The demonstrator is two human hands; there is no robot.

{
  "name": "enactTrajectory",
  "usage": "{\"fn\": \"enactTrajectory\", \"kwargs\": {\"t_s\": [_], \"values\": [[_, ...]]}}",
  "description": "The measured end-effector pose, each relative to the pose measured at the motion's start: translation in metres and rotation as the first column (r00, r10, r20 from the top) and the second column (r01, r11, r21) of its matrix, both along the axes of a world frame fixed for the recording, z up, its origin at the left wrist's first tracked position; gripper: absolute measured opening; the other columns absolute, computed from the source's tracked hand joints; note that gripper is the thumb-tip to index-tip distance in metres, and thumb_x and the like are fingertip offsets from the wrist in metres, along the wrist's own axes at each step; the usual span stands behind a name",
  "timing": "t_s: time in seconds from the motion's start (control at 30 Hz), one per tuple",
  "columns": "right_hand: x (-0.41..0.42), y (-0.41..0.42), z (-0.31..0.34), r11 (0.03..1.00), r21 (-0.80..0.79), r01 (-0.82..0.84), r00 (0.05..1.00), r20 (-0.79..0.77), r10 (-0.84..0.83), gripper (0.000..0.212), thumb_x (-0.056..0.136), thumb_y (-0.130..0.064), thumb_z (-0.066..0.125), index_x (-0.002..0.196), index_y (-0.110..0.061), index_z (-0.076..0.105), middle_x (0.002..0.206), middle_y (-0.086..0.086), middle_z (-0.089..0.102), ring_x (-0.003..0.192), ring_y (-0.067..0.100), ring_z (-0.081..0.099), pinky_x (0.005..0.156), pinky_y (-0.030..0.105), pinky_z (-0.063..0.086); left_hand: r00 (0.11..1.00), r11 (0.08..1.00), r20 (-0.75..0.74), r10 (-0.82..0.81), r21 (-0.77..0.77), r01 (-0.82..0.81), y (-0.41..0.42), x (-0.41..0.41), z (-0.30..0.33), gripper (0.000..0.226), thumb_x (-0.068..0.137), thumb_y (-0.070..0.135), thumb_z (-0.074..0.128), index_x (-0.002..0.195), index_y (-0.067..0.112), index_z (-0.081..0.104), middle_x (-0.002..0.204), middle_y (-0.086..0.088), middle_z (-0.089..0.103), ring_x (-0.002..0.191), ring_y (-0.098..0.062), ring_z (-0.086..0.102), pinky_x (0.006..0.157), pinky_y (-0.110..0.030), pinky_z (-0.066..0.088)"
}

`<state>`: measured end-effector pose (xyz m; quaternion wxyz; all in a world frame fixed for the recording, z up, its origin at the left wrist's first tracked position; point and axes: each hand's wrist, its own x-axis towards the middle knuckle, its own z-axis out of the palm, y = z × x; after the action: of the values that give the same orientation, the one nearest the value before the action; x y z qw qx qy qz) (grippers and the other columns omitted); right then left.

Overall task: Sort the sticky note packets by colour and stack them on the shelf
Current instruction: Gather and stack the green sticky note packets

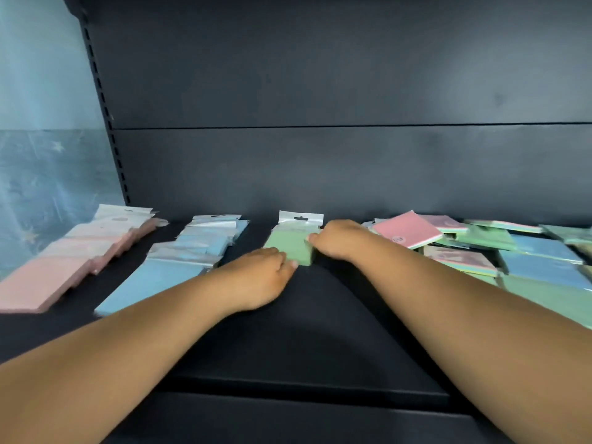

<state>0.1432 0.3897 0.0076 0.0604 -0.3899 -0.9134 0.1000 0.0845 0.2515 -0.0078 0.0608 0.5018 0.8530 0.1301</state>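
Note:
A green sticky note packet [293,243] with a clear hang tab lies on the dark shelf [307,315] at the middle back. My left hand [262,277] touches its front left corner with the fingertips. My right hand [336,240] grips its right edge. To the left, a row of pink packets [73,254] overlaps toward the front, and beside it runs a row of blue packets [189,257]. At the right lies an unsorted heap of pink, green and blue packets [499,248].
The shelf's dark back panel [320,155] rises right behind the packets. A slotted upright [105,116] stands at the left, with a pale blue curtain [41,139] beyond it. The shelf's front edge [304,386] runs below my forearms.

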Motion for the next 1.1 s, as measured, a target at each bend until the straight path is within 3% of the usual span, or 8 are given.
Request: {"fn": "enactTrajectory", "kwargs": {"t_s": [0.1, 0.2, 0.33, 0.47, 0.6, 0.7, 0.8, 1.1], "values": [[0.027, 0.022, 0.011, 0.978, 0.199, 0.057, 0.997, -0.065, -0.045, 0.039, 0.094, -0.036, 0.039, 0.113, -0.007, 0.056, 0.124, 0.015, 0.055, 0.105, 0.030, 0.051, 0.077, 0.030, 0.038, 0.997, 0.993, -0.073, -0.016, -0.121, 0.007, 0.000, -0.001, -0.007, 0.052, 0.100, 0.041, 0.017, 0.139, 0.014, 0.038, 0.150, -0.006, 0.028, 0.140, -0.022, 0.025, 0.109, -0.028, 0.021], [0.067, 0.056, 0.019, 0.932, 0.282, 0.229, 0.973, -0.076, -0.216, 0.057, 0.090, -0.050, 0.043, 0.131, -0.010, 0.044, 0.138, 0.014, 0.039, 0.129, 0.032, 0.034, 0.098, 0.038, 0.035, 0.992, 0.995, -0.124, -0.027, -0.104, 0.014, 0.000, -0.004, -0.005, 0.051, 0.098, 0.045, 0.018, 0.129, 0.017, 0.048, 0.137, -0.004, 0.039, 0.130, -0.022, 0.037, 0.105, -0.031, 0.030], [0.108, 0.084, 0.011, 0.935, -0.005, 0.354, 0.933, -0.075, -0.353, 0.073, 0.084, -0.052, 0.057, 0.139, -0.010, 0.034, 0.144, 0.012, 0.038, 0.133, 0.030, 0.034, 0.104, 0.035, 0.032, 0.989, 0.999, -0.144, -0.026, -0.051, 0.019, 0.015, 0.008, 0.008, 0.050, 0.098, 0.047, 0.019, 0.127, 0.017, 0.048, 0.141, -0.003, 0.034, 0.128, -0.022, 0.037, 0.100, -0.030, 0.030], [0.122, 0.103, 0.004, 0.905, -0.296, 0.306, 0.883, -0.267, -0.386, 0.040, 0.077, -0.038, 0.071, 0.100, -0.007, 0.058, 0.098, 0.011, 0.057, 0.088, 0.027, 0.052, 0.075, 0.030, 0.038, 0.996, 0.999, -0.078, -0.050, -0.024, 0.048, 0.055, 0.035, 0.016, 0.043, 0.098, 0.047, 0.021, 0.095, 0.017, 0.052, 0.106, -0.002, 0.052, 0.091, -0.019, 0.043, 0.073, -0.027, 0.034], [0.133, 0.116, 0.012, 0.818, -0.554, 0.155, 0.855, -0.339, -0.391, 0.023, 0.077, -0.023, 0.074, 0.073, -0.013, 0.054, 0.070, 0.003, 0.047, 0.063, 0.016, 0.041, 0.061, 0.025, 0.033, 1.000, 1.000, -0.008, -0.006, 0.008, 0.006, 0.098, 0.050, 0.017, 0.050, 0.100, 0.043, 0.022, 0.112, 0.007, 0.054, 0.117, -0.007, 0.055, 0.106, -0.025, 0.050, 0.079, -0.029, 0.035], [0.158, 0.131, 0.025, 0.738, -0.666, 0.104, 0.872, -0.296, -0.391, 0.032, 0.086, -0.018, 0.062, 0.062, -0.018, 0.041, 0.058, -0.002, 0.032, 0.050, 0.009, 0.023, 0.049, 0.018, 0.021, 0.996, 0.995, 0.034, 0.085, 0.051, -0.087, 0.132, 0.053, 0.011, 0.051, 0.100, 0.040, 0.024, 0.126, 0.004, 0.050, 0.133, -0.015, 0.050, 0.121, -0.031, 0.046, 0.097, -0.033, 0.037], [0.194, 0.147, 0.029, 0.740, -0.663, 0.112, 0.927, -0.198, -0.318, 0.027, 0.089, -0.024, 0.058, 0.065, -0.018, 0.046, 0.053, -0.003, 0.038, 0.039, 0.005, 0.026, 0.036, 0.012, 0.022, 0.973, 0.975, 0.080, 0.217, 0.022, -0.220, 0.160, 0.060, 0.007, 0.058, 0.099, 0.046, 0.024, 0.135, 0.005, 0.042, 0.143, -0.018, 0.041, 0.129, -0.034, 0.040, 0.103, -0.035, 0.032], [0.228, 0.168, 0.037, 0.866, -0.468, 0.178, 0.979, 0.170, -0.109, 0.042, 0.085, -0.054, 0.053, 0.065, -0.017, 0.051, 0.046, -0.002, 0.060, 0.037, 0.010, 0.037, 0.043, 0.015, 0.027, 0.928, 0.921, -0.029, 0.373, -0.107, -0.373, 0.200, 0.061, -0.016, 0.071, 0.093, 0.060, 0.019, 0.147, 0.015, 0.025, 0.154, -0.012, 0.020, 0.141, -0.031, 0.017, 0.115, -0.040, 0.017]]}}
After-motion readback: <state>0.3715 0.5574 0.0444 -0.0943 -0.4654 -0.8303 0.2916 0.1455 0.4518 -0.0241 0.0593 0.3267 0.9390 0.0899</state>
